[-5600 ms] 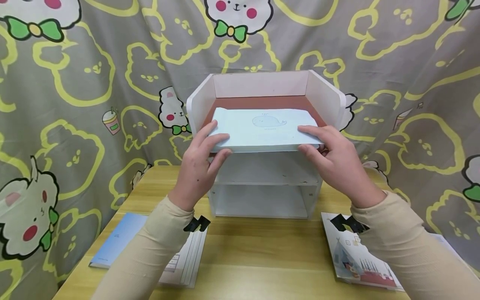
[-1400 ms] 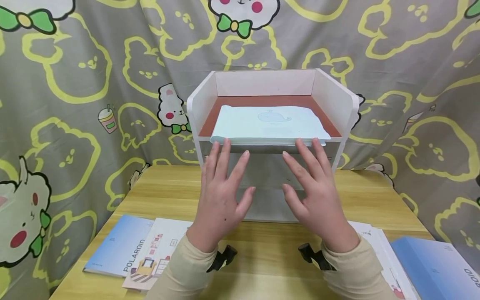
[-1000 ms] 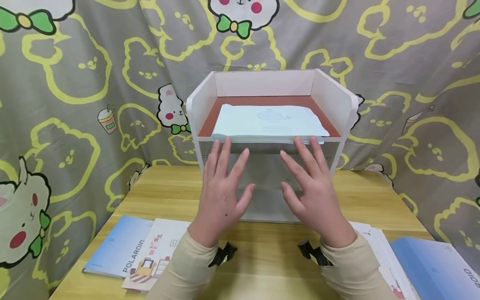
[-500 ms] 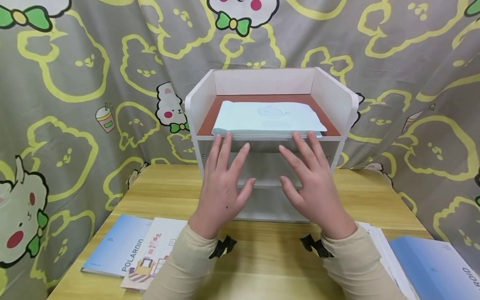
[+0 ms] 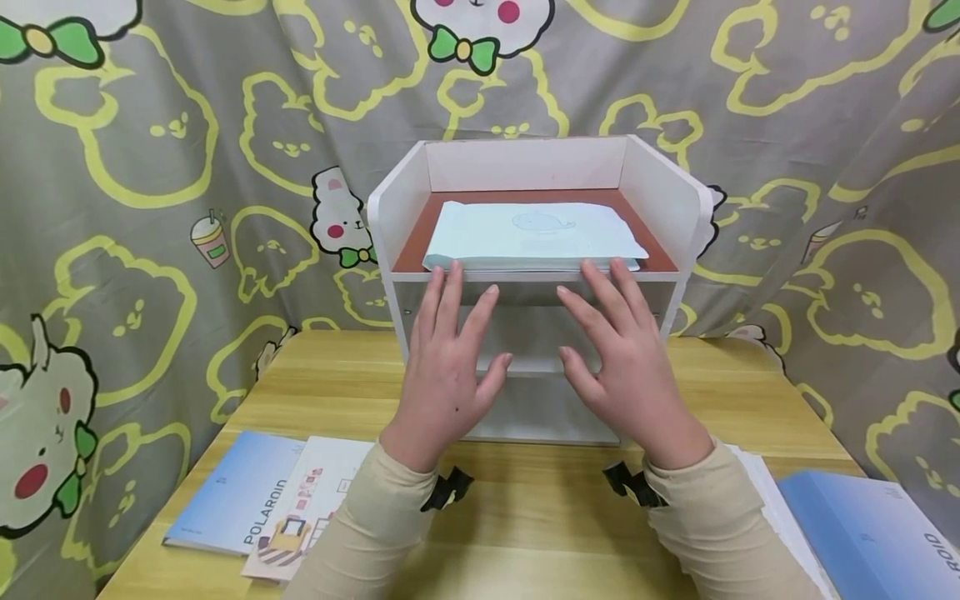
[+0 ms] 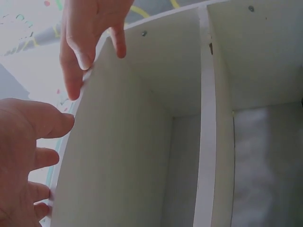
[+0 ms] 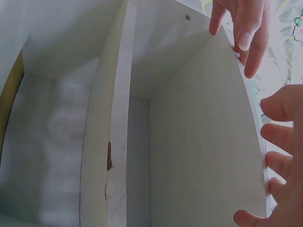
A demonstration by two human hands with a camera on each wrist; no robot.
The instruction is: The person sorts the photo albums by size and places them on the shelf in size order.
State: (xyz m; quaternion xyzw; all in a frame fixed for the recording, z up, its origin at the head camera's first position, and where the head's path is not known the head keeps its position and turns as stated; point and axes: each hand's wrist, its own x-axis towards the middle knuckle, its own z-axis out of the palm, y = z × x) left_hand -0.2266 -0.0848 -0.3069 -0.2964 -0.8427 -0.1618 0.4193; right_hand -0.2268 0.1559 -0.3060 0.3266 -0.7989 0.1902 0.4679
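A pale blue, flat, thick pack with a whale drawing (image 5: 536, 229) lies on the reddish-brown top shelf of a white shelf unit (image 5: 690, 221). I cannot tell whether it is a book or a soft packet. My left hand (image 5: 442, 375) is spread, its longest fingertips at the left part of the pack's front edge. Likewise spread, my right hand (image 5: 630, 367) has its fingertips at the right part of that edge. Neither hand grips anything. In both wrist views, fingers reach along the shelf's front edge, and the pack is mostly hidden.
Two lower compartments open below the top shelf. At left on the wooden table (image 5: 517, 517) lie a blue POLAROID book (image 5: 232, 492) and a white illustrated book (image 5: 300, 517). A white stack (image 5: 780, 508) and a thick blue book (image 5: 877, 525) lie at right.
Earlier both hands held the pack by its sides over the shelf. They let go, and with straight fingers at its front edge the pack has slid back a little.
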